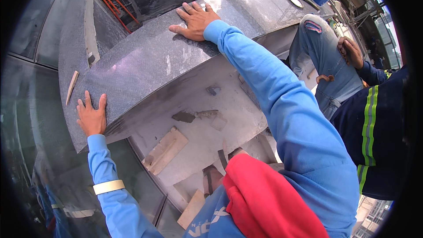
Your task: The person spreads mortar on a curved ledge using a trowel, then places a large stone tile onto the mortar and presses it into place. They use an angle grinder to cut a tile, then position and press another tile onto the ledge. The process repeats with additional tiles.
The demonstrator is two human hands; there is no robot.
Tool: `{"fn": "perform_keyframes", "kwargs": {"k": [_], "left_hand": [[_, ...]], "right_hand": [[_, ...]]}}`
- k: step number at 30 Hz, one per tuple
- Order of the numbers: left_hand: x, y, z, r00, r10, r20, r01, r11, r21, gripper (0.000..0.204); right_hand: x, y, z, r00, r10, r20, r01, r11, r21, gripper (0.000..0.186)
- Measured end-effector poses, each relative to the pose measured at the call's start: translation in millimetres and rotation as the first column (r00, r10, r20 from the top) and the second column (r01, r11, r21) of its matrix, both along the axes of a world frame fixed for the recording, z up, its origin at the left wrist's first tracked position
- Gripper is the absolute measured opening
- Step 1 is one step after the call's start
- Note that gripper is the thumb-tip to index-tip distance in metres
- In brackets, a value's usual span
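A long, curved grey galvanized metal panel [145, 66] runs across the upper half of the head view. My left hand [92, 114] rests on its left end with fingers spread, just below a thin pale wooden sliver [72, 87] lying on the metal. My right hand [196, 23] lies open on the panel's upper middle near the far edge, palm down. Neither hand grips anything. A tape roll [109, 186] circles my left wrist over the blue sleeve.
A co-worker in jeans [326, 79] and a dark reflective-striped jacket [370, 132] is close at right. Orange conduits [110, 0] run behind the panel, glass panes [31, 119] line the left, scaffolding [361, 13] stands upper right, and boards [165, 149] lie on the floor below.
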State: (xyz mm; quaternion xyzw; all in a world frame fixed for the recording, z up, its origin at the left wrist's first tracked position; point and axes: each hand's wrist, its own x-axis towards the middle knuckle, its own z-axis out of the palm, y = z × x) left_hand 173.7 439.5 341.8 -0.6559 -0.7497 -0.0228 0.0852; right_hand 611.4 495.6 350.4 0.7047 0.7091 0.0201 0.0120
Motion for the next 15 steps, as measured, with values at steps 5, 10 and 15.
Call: {"fn": "perform_keyframes", "kwargs": {"k": [5, 10, 15], "left_hand": [[1, -2, 0, 1.0, -0.002, 0.002, 0.002, 1.0, -0.029, 0.086], [2, -1, 0, 1.0, 0.014, -0.004, -0.014, 0.999, -0.029, 0.086], [-1, 0, -4, 1.0, -0.005, -0.018, 0.005, 0.999, -0.04, 0.085]], "right_hand": [[6, -6, -5, 0.993, 0.065, -0.101, -0.016, 0.905, 0.425, 0.099], [17, -7, -16, 0.996, -0.006, -0.092, 0.031, 0.961, 0.276, 0.097], [29, 0, -24, 0.995, -0.092, -0.045, 0.096, 0.99, 0.099, 0.098]]}}
